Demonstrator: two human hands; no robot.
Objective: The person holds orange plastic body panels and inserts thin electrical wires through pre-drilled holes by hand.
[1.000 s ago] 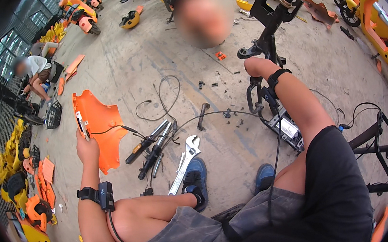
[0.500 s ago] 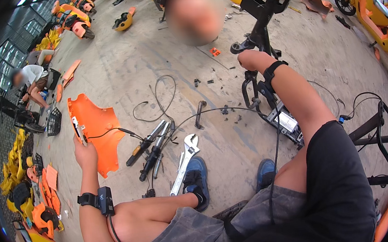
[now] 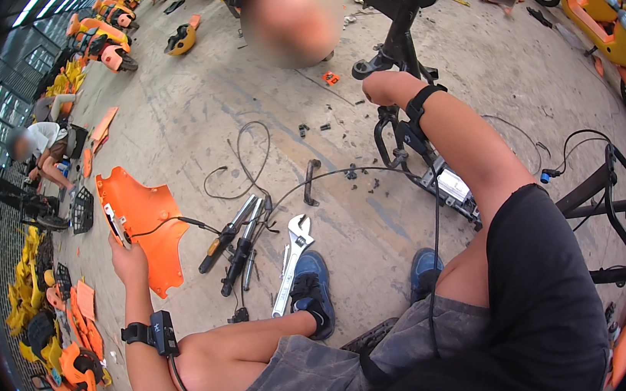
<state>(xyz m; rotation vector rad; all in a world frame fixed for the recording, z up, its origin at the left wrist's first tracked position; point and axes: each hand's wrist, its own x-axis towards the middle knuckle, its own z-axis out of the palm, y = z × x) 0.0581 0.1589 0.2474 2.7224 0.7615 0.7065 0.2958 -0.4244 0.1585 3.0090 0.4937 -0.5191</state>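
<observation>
Head view, looking down at someone sitting on a concrete floor (image 3: 187,109) with both arms stretched out. The left hand (image 3: 128,260) is out to the side, fingers wrapped around the lower edge of an orange plastic body panel (image 3: 147,214). The panel is a big flat fairing piece with a jagged, irregular outline, a pointed bottom corner and a pale strip down its left edge. It lies on the floor just left of the person's knee, and a thin black cable (image 3: 169,223) runs across it toward the middle.

The right hand (image 3: 384,87) is up ahead, closed into a fist around part of a black bike frame (image 3: 401,54), an upright post standing near the top of the view. Exactly which bit it's gripping is hard to tell.

Between the 2 arms, on the floor: an adjustable wrench (image 3: 291,262) lying right next to the dark blue shoe (image 3: 311,290), plus 2 handlebar grips (image 3: 237,239) with cables trailing off them, angled side by side. Small black bits are scattered further out. Each wrist has a black band on it.
</observation>
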